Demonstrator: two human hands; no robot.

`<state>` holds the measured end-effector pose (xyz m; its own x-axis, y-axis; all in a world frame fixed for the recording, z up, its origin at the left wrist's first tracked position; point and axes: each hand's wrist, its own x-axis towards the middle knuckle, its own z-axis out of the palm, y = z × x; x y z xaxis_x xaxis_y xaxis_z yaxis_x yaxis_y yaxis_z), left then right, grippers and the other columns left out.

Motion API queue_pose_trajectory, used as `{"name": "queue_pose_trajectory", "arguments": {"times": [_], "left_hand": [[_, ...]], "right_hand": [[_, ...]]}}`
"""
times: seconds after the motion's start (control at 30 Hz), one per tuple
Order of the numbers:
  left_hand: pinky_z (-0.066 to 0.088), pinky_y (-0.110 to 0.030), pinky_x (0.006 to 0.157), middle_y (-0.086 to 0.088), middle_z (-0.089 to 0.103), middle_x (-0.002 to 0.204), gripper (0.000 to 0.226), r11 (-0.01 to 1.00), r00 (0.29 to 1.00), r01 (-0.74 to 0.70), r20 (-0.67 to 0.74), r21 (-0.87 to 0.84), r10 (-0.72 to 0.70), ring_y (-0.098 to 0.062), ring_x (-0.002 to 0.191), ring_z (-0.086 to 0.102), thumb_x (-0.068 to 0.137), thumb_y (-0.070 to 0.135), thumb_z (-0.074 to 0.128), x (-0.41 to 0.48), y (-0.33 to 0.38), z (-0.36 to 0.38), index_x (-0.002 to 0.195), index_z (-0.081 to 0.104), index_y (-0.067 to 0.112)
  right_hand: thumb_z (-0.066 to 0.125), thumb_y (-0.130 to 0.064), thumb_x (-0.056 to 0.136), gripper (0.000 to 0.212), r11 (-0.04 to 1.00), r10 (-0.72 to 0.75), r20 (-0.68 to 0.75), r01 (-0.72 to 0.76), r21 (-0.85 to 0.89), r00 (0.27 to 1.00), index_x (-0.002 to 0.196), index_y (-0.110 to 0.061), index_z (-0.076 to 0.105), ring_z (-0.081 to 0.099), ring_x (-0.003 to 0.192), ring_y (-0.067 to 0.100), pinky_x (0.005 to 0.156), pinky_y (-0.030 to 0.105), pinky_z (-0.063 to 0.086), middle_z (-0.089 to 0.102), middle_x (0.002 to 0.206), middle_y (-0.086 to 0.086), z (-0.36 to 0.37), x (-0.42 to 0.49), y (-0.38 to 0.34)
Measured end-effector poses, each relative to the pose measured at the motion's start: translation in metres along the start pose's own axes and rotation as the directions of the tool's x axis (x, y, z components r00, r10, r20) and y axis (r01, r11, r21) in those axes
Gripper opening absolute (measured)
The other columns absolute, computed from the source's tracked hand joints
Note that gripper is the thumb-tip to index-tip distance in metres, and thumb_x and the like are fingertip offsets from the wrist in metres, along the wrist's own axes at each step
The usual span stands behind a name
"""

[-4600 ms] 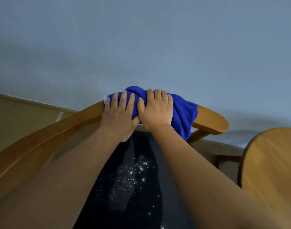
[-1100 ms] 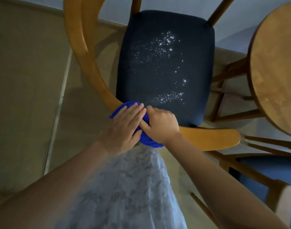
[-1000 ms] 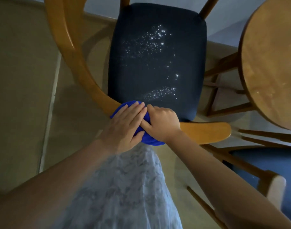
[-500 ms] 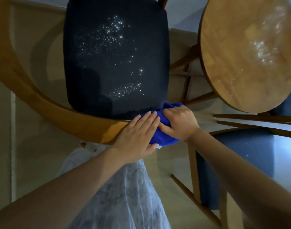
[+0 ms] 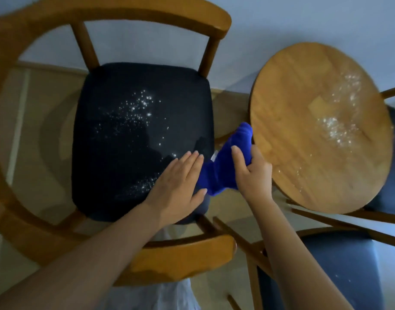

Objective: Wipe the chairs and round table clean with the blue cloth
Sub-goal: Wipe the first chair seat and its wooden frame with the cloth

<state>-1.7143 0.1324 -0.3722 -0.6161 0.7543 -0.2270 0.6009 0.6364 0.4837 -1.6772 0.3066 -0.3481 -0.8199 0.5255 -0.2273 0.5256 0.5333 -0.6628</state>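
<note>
The right hand (image 5: 251,175) grips the blue cloth (image 5: 223,166), thumb laid across the front of it and the other fingers curled round behind. The cloth is bunched into a thick roll that hangs in the gap between the chair and the round table (image 5: 304,130). Its upper end reaches up to the table's left rim; whether it touches the wood cannot be told.

The left hand (image 5: 177,184) lies flat with its fingers straight and close together and holds nothing. It is over the near right corner of the dark seat (image 5: 124,142), and its fingertips are just beside the cloth's lower part.

The chair (image 5: 116,16) has a curved wooden rail that runs round the seat, with upright posts at the far side. White specks (image 5: 138,106) are scattered over the middle of the seat, and more lie in a streak close to the left hand. The tabletop is pale wood and carries its own patch of white specks on its right half.

A second chair (image 5: 339,271) with a blue seat stands at the lower right, partly under the table's edge. A tan floor (image 5: 13,130) shows through the chair frame, and a pale wall (image 5: 304,16) fills the top of the view. A strip of light garment (image 5: 160,296) shows at the bottom, between the arms.
</note>
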Motion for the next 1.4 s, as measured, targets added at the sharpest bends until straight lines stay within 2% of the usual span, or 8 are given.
{"name": "queue_pose_trajectory", "arguments": {"times": [0.2, 0.5, 0.7, 0.77, 0.87, 1.0, 1.13, 1.4], "left_hand": [[0.006, -0.031, 0.115, -0.009, 0.014, 0.156, 0.071, 0.992, 0.986, 0.121, -0.123, 0.031, -0.116, -0.02, 0.144, 0.011, 0.094, 0.037, 0.043, 0.09, -0.037, -0.043, 0.148, 0.008, 0.007], [0.016, -0.028, 0.112, -0.008, 0.017, 0.155, 0.07, 0.922, 0.916, 0.309, -0.189, -0.233, -0.355, -0.019, 0.142, 0.017, 0.094, 0.026, 0.048, 0.178, -0.093, -0.067, 0.149, 0.008, 0.01], [0.032, -0.031, 0.094, -0.001, 0.042, 0.142, 0.044, 0.208, 0.77, 0.407, 0.212, -0.889, -0.601, -0.019, 0.127, 0.042, 0.1, 0.037, 0.032, 0.251, -0.111, -0.052, 0.142, 0.034, 0.022], [0.035, -0.03, 0.092, 0.003, 0.053, 0.126, 0.032, 0.032, 0.807, 0.285, 0.222, -0.958, -0.547, -0.016, 0.117, 0.049, 0.099, 0.034, 0.037, 0.275, -0.114, -0.051, 0.13, 0.043, 0.029], [0.047, -0.03, 0.087, 0.001, 0.063, 0.104, 0.022, -0.206, 0.807, 0.062, 0.17, -0.977, -0.565, -0.016, 0.102, 0.06, 0.096, 0.009, 0.045, 0.305, -0.116, -0.058, 0.108, 0.056, 0.024], [0.052, -0.033, 0.084, -0.006, 0.068, 0.089, 0.036, -0.153, 0.759, -0.146, -0.011, -0.977, -0.651, -0.023, 0.092, 0.065, 0.086, -0.007, 0.042, 0.331, -0.122, -0.06, 0.078, 0.063, 0.021], [0.051, -0.03, 0.083, -0.005, 0.066, 0.098, 0.033, 0.002, 0.756, -0.128, -0.099, -0.992, -0.648, -0.017, 0.091, 0.063, 0.089, -0.002, 0.039, 0.341, -0.121, -0.047, 0.087, 0.06, 0.024], [0.034, 0.0, 0.065, 0.01, 0.05, 0.104, 0.036, 0.439, 0.852, 0.013, -0.22, -0.898, -0.475, 0.006, 0.084, 0.047, 0.098, 0.01, 0.028, 0.357, -0.142, -0.039, 0.129, 0.042, 0.022]], "right_hand": [[0.047, -0.03, 0.096, 0.019, 0.896, 0.182, -0.222, -0.069, 0.438, 0.958, 0.084, -0.016, 0.051, 0.049, 0.052, -0.003, 0.055, 0.011, 0.04, 0.052, 0.066, -0.008, 0.027, 0.099, -0.049], [0.038, -0.033, 0.1, 0.016, 0.582, 0.402, -0.135, -0.139, 0.802, 0.906, 0.088, -0.03, 0.049, 0.055, 0.069, 0.007, 0.067, 0.024, 0.047, 0.055, 0.077, -0.006, 0.072, 0.218, -0.101], [0.045, -0.02, 0.097, 0.011, -0.156, 0.397, 0.166, -0.112, 0.981, 0.902, 0.093, -0.017, 0.055, 0.058, 0.068, 0.008, 0.061, 0.018, 0.046, 0.059, 0.077, -0.003, 0.084, 0.279, -0.106], [0.04, 0.001, 0.088, 0.023, -0.111, 0.295, 0.181, -0.154, 0.982, 0.938, 0.074, -0.017, 0.042, 0.048, 0.051, 0.007, 0.051, 0.017, 0.041, 0.046, 0.061, -0.003, 0.089, 0.286, -0.101], [0.033, 0.017, 0.077, 0.036, 0.296, 0.138, 0.101, -0.138, 0.945, 0.985, 0.098, -0.011, 0.042, 0.047, 0.054, 0.009, 0.05, 0.02, 0.043, 0.044, 0.068, -0.001, 0.095, 0.291, -0.082], [0.061, 0.009, 0.079, 0.057, 0.787, -0.082, -0.102, 0.128, 0.603, 0.991, 0.126, -0.009, 0.036, 0.057, 0.073, -0.008, 0.072, 0.014, 0.05, 0.055, 0.09, -0.01, 0.102, 0.305, -0.046], [0.076, -0.009, 0.07, 0.07, 0.873, -0.196, -0.244, 0.283, 0.399, 0.95, 0.128, -0.004, 0.038, 0.059, 0.099, 0.011, 0.086, 0.03, 0.052, 0.058, 0.111, 0.002, 0.106, 0.329, -0.029], [0.068, -0.006, 0.068, 0.039, 0.838, -0.118, -0.253, 0.233, 0.494, 0.96, 0.1, 0.01, 0.055, 0.064, 0.075, 0.022, 0.068, 0.034, 0.055, 0.065, 0.08, 0.014, 0.137, 0.356, -0.014]]}}
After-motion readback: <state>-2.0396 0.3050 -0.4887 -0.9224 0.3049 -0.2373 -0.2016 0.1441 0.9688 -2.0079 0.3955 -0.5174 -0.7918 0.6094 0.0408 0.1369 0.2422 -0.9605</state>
